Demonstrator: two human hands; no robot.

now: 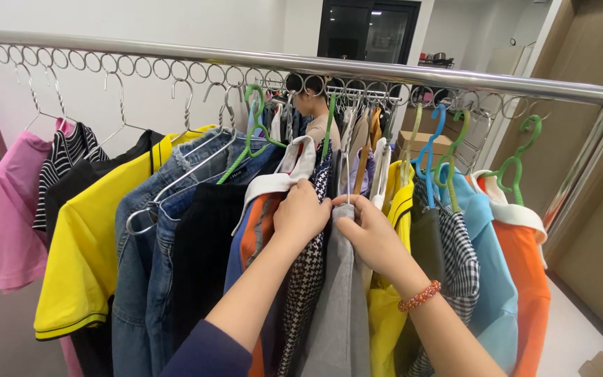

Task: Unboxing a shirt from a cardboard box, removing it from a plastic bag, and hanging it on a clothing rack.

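From the head view, the left hand point(300, 213) and the right hand point(371, 234) met at the middle of the steel rail point(385, 73). Both hands' fingers were curled, pinching the top of a grey garment point(336, 307) — it hung straight down, its long side running from 12 to 6 o'clock. A houndstooth garment point(306, 286) hung at its 9 o'clock, a yellow shirt point(385, 314) at its 3 o'clock.

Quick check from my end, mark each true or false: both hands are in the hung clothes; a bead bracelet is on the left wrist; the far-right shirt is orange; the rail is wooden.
1. Both hands are in the hung clothes. True: left hand and right hand grip the grey garment.
2. A bead bracelet is on the left wrist. False: right wrist.
3. The far-right shirt is orange. True.
4. The rail is wooden. False: shiny metal.
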